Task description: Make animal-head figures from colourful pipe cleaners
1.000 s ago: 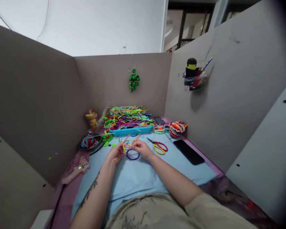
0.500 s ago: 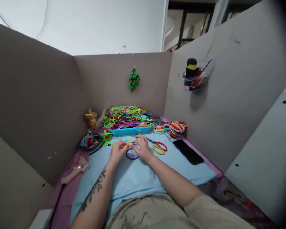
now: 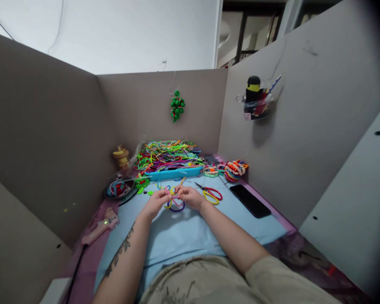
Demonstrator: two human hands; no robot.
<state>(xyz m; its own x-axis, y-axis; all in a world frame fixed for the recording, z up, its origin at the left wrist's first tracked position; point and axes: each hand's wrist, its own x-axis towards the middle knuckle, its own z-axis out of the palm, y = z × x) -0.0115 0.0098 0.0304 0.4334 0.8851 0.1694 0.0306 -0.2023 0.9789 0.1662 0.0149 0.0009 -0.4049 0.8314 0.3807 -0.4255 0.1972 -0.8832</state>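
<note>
A pink pipe cleaner (image 3: 175, 196) is pinched between both hands, low over the light blue cloth. My left hand (image 3: 156, 202) grips it from the left with closed fingers and thumb. From the right, my right hand (image 3: 190, 197) is closed on it too. A purple pipe cleaner loop (image 3: 179, 210) shows just below the fingers, with yellow and pink strands beside it. I cannot tell how these strands join. Scissors (image 3: 212, 195) with one red and one yellow handle lie right of my right hand.
Behind the hands stands a blue tray (image 3: 174, 173) heaped with coloured pipe cleaners. A black phone (image 3: 250, 201) lies on the right. On the left are a dark bowl (image 3: 118, 188) and a pink glue gun (image 3: 101, 226) with a cord. Grey partitions enclose the table.
My right hand has lowered and its fingers have closed on the pink pipe cleaner. Yellow and pink strands now show around the purple loop. My left hand has barely moved.
</note>
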